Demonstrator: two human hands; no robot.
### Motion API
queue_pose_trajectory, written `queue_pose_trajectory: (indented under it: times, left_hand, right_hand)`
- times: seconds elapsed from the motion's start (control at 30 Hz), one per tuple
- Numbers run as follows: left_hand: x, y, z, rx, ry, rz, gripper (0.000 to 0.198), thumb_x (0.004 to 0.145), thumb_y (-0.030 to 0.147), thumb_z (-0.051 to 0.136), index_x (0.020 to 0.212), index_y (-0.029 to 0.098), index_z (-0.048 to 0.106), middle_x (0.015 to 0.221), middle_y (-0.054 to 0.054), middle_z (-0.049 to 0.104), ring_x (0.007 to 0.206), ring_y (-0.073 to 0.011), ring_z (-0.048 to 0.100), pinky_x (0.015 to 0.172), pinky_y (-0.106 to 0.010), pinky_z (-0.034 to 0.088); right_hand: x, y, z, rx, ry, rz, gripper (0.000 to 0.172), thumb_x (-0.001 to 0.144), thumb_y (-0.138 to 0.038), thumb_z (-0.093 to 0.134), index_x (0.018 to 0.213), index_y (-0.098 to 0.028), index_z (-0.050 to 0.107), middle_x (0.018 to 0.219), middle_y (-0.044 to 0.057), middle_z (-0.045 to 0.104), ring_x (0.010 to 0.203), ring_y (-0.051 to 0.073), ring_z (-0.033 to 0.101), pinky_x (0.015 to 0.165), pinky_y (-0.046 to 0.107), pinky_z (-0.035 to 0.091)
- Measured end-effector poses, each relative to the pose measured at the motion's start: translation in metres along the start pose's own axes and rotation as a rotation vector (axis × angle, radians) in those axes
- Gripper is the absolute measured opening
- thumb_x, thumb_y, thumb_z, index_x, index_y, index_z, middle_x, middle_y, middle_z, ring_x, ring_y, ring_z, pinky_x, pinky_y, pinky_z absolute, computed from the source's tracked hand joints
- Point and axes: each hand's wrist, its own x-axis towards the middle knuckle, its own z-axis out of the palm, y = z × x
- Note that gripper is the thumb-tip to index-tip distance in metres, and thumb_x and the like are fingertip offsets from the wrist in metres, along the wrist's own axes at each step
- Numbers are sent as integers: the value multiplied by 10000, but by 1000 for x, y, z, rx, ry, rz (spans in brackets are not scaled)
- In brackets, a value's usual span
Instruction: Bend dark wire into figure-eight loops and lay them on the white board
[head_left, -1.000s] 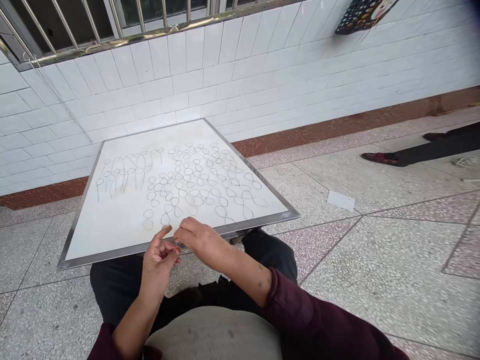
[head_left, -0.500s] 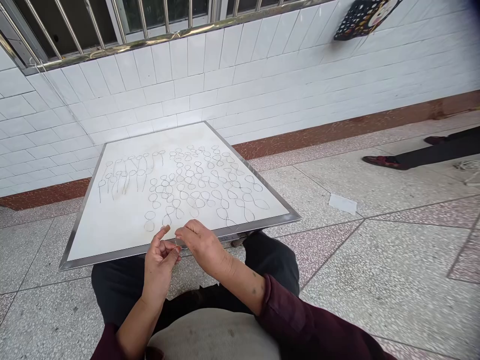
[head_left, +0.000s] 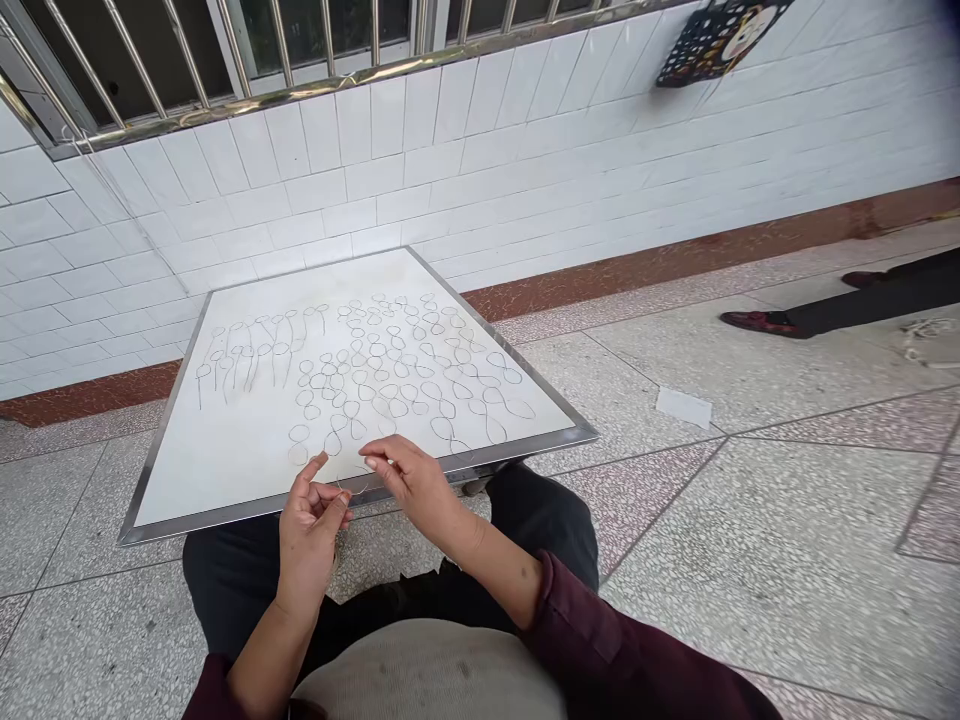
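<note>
My left hand (head_left: 311, 525) is closed, thumb and forefinger pinching a thin bent wire (head_left: 362, 491) just over the near edge of the white board (head_left: 225, 470). Both ends of the wire curve up from the pinch. To its right is my right hand (head_left: 412, 485), thumb and fingertips pressed together above the board's edge; whether they grip anything is too fine to make out. Ahead on the board lie several thin wire pieces: figure-eight loops (head_left: 448, 400) in the middle and right, and single loops with straight tails (head_left: 287, 350) at the left.
The metal-framed board slopes over my knees (head_left: 540, 515) toward a white tiled wall (head_left: 375, 190) with a barred window (head_left: 285, 40). A patterned bag (head_left: 712, 45) hangs on the wall. Right, a person's leg and shoe (head_left: 765, 322) and a white paper (head_left: 683, 408) are on the floor.
My right hand has moved a little away from my left, to the right, opening a gap between them. More of the wire in my left hand now shows.
</note>
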Motion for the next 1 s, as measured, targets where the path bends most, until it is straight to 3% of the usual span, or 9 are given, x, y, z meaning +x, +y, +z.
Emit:
queue_pose_trajectory:
  times: [0.37,0.53,0.7,0.83,0.93,1.0]
  left_hand:
    - [-6,-2,2,110,-24,101,593,766,266,685,1328,228,500,761,25,598,668,-128,579,651,-268,494]
    - [-7,-2,6,111,-24,123,545,777,242,659,1304,230,521,745,18,596,728,-146,596,667,-263,491]
    - [-1,-5,2,48,-19,95,568,765,279,689,1308,231,528,752,17,603,714,-146,604,666,-269,503]
    - [27,-6,-30,-11,131,99,632,722,329,725,1306,197,526,766,5,651,706,-151,629,667,-280,506]
    - [61,-2,-73,74,354,87,635,671,339,751,1256,172,569,760,-19,693,819,-183,657,654,-257,478]
    - [87,2,-104,115,444,73,605,678,308,749,1242,168,578,773,-36,711,863,-200,668,655,-265,478]
  right_hand:
    - [-7,-3,10,-362,-16,-208,187,970,-172,457,988,-186,643,766,31,614,714,152,577,627,245,465]
    - [-10,-6,16,-431,-3,-159,222,964,-149,434,977,-197,651,752,28,565,704,151,543,587,229,438]
    - [-7,-5,17,-258,-1,-70,203,974,-194,428,1065,-219,607,874,45,633,792,161,618,642,245,505]
    - [-13,6,5,-109,-48,-39,258,961,-277,454,1205,-215,513,992,75,665,795,167,662,675,284,564]
    - [-30,26,-7,-132,-99,-16,251,971,-328,427,1160,-225,557,926,70,703,780,181,699,675,289,586]
    - [-48,46,-15,-168,-121,-10,251,977,-346,409,1073,-239,614,916,65,722,784,182,719,679,274,596]
